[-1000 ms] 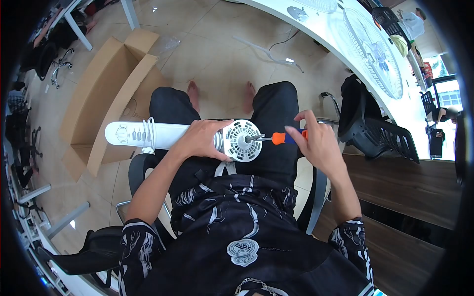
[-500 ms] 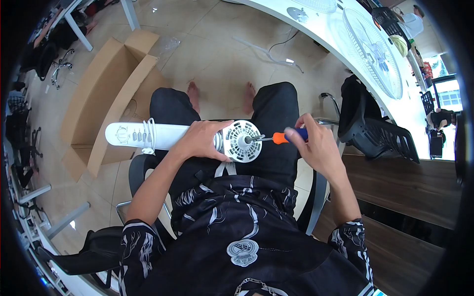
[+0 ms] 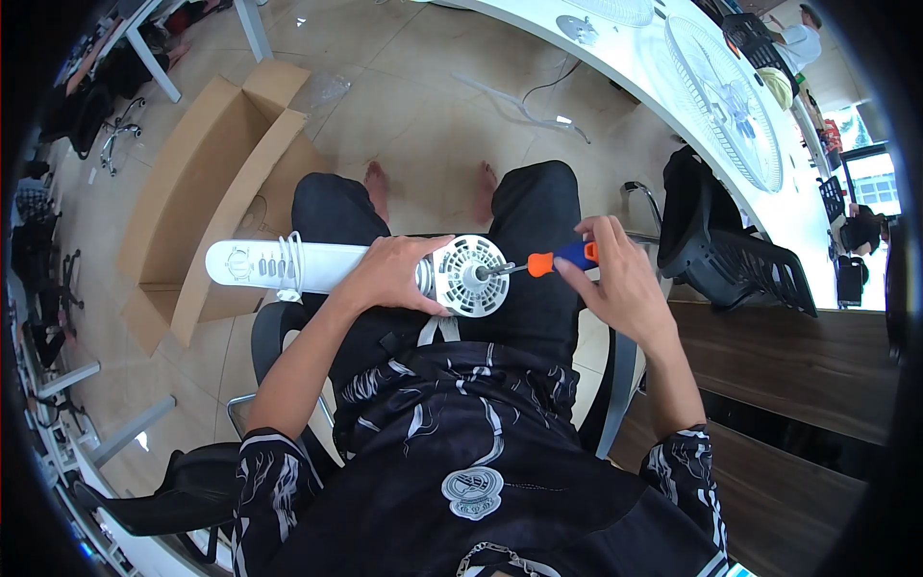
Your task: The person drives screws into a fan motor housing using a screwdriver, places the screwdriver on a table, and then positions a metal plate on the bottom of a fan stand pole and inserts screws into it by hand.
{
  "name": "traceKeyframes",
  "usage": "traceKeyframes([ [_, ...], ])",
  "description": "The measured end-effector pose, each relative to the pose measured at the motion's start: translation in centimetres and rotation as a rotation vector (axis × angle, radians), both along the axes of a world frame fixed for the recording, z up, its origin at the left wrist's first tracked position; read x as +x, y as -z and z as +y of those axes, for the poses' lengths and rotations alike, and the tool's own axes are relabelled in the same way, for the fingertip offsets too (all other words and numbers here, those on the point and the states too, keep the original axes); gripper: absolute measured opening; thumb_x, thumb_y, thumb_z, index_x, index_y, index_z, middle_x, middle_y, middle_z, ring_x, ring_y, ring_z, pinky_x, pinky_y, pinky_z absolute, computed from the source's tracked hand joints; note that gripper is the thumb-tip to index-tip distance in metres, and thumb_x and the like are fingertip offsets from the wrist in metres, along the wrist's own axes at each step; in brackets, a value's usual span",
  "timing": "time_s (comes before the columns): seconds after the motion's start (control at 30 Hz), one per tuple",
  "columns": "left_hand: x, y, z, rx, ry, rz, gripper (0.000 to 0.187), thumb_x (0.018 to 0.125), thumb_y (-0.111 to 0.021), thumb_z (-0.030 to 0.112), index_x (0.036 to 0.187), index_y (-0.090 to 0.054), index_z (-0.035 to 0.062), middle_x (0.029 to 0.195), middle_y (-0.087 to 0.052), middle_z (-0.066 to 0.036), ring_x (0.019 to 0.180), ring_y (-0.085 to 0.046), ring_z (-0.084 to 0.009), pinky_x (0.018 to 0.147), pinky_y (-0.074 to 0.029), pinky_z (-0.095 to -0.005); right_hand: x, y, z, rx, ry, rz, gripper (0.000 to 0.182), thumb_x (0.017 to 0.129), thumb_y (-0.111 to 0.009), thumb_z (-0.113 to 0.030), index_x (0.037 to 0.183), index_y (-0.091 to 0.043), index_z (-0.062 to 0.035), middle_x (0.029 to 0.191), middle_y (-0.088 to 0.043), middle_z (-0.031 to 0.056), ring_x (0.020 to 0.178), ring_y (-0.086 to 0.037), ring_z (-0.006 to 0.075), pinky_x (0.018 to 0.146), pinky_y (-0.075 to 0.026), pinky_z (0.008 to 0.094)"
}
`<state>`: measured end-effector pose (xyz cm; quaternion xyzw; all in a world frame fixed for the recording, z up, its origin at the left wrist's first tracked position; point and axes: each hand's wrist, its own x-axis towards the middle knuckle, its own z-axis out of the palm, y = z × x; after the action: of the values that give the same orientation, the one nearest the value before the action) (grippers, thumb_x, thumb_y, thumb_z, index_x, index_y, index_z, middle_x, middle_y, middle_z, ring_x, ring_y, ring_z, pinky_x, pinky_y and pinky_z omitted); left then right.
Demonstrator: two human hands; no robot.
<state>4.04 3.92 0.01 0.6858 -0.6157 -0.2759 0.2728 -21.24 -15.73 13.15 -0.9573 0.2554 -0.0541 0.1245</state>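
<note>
A white electric fan body (image 3: 327,262) lies across my lap, its long flat column pointing left with a white cord (image 3: 293,264) looped round it. Wrapped about its neck is my left hand (image 3: 392,275), closed just beside the round slotted motor housing (image 3: 471,300). My right hand (image 3: 612,279) grips the blue end of a screwdriver (image 3: 541,264) with an orange collar. The screwdriver's metal shaft reaches left to the shaft at the housing's centre; whether the tip touches a screw is too small to tell.
An open cardboard box (image 3: 207,183) stands on the floor at the left. On the white table (image 3: 635,53) at upper right lie a fan grille with blades (image 3: 726,106) and a round metal-looking disc (image 3: 579,28). A black chair (image 3: 721,240) stands by it.
The fingers of my right hand have shifted round the screwdriver's handle, which has turned and tilted slightly. My left hand and the fan body stay in place.
</note>
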Motion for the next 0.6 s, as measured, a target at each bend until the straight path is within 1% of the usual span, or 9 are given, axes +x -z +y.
traceKeyframes([
  [0.07,0.0,0.1,0.0,-0.004,-0.001,0.001,0.102,0.054,-0.093,0.045,0.144,-0.062,0.0082,0.121,-0.075,-0.015,0.105,-0.072,-0.032,0.093,-0.055,-0.0396,-0.1,-0.1,-0.3,0.171,-0.248,-0.224,0.05,0.093,-0.076,-0.044,0.104,-0.057,0.0005,0.093,-0.068,0.0208,0.081,-0.071,0.0397,0.068,-0.054,0.0432],
  [0.1,0.0,0.0,-0.1,0.008,0.001,0.001,0.102,0.054,-0.093,0.046,0.143,-0.062,0.0081,0.121,-0.075,-0.015,0.105,-0.072,-0.0321,0.093,-0.055,-0.0394,-0.1,-0.1,-0.1,0.173,-0.248,-0.223,0.05,0.093,-0.076,-0.044,0.104,-0.057,0.0005,0.093,-0.068,0.0208,0.081,-0.071,0.0397,0.068,-0.054,0.0432],
  [0.2,0.0,0.0,-0.1,0.013,0.0,0.007,0.102,0.053,-0.092,0.046,0.143,-0.062,0.008,0.121,-0.075,-0.015,0.105,-0.072,-0.0321,0.093,-0.055,-0.0392,0.5,-1.0,0.8,0.2,-0.145,-0.081,0.048,0.092,-0.078,-0.041,0.107,-0.056,-0.0003,0.089,-0.066,0.0192,0.079,-0.07,0.0395,0.069,-0.055,0.0439],
  [0.27,0.0,-0.1,-0.2,0.006,0.0,0.009,0.103,0.053,-0.092,0.046,0.143,-0.062,0.008,0.121,-0.075,-0.015,0.104,-0.072,-0.032,0.093,-0.055,-0.0392,1.6,-2.0,1.1,0.15,0.176,0.296,0.044,0.089,-0.083,-0.026,0.113,-0.057,0.0013,0.088,-0.064,0.0184,0.08,-0.067,0.0361,0.073,-0.053,0.0425],
  [0.3,0.0,-0.2,-0.2,0.006,-0.002,0.006,0.103,0.053,-0.092,0.045,0.143,-0.062,0.0077,0.121,-0.075,-0.015,0.105,-0.072,-0.0318,0.093,-0.055,-0.039,1.4,-1.7,0.8,0.149,0.175,0.293,0.044,0.089,-0.083,-0.026,0.113,-0.057,0.0013,0.088,-0.064,0.0184,0.08,-0.067,0.0361,0.073,-0.053,0.0425],
  [0.37,-0.1,-0.3,-0.1,0.008,-0.008,0.006,0.103,0.053,-0.092,0.045,0.143,-0.062,0.0075,0.122,-0.074,-0.015,0.105,-0.072,-0.0316,0.093,-0.055,-0.0388,0.6,-0.7,0.2,0.034,0.026,0.106,0.042,0.087,-0.085,-0.023,0.111,-0.059,0.0009,0.085,-0.064,0.0173,0.077,-0.068,0.0351,0.071,-0.053,0.0418],
  [0.4,0.0,-0.4,-0.2,0.019,-0.006,0.014,0.103,0.052,-0.093,0.045,0.143,-0.062,0.007,0.122,-0.074,-0.015,0.105,-0.072,-0.0315,0.093,-0.055,-0.0388,0.7,-0.6,0.1,0.034,0.023,0.109,0.042,0.087,-0.085,-0.023,0.111,-0.059,0.0009,0.085,-0.064,0.0173,0.077,-0.068,0.0351,0.071,-0.053,0.0418],
  [0.47,-0.1,-0.3,-0.1,0.033,-0.009,0.023,0.103,0.052,-0.093,0.045,0.143,-0.062,0.0066,0.122,-0.074,-0.015,0.105,-0.072,-0.0314,0.093,-0.055,-0.0388,1.0,-0.5,0.1,0.146,-0.284,-0.325,0.042,0.091,-0.081,-0.033,0.102,-0.062,0.0016,0.077,-0.062,0.0164,0.07,-0.067,0.0351,0.066,-0.051,0.0412],
  [0.6,0.1,0.0,-0.1,0.003,-0.004,0.008,0.103,0.053,-0.093,0.045,0.143,-0.062,0.0066,0.122,-0.074,-0.015,0.104,-0.072,-0.0315,0.093,-0.055,-0.0389,0.9,-0.7,0.7,0.249,-0.186,-0.173,0.038,0.092,-0.08,-0.028,0.104,-0.061,0.0026,0.084,-0.063,0.0175,0.072,-0.067,0.0349,0.066,-0.051,0.0419],
])
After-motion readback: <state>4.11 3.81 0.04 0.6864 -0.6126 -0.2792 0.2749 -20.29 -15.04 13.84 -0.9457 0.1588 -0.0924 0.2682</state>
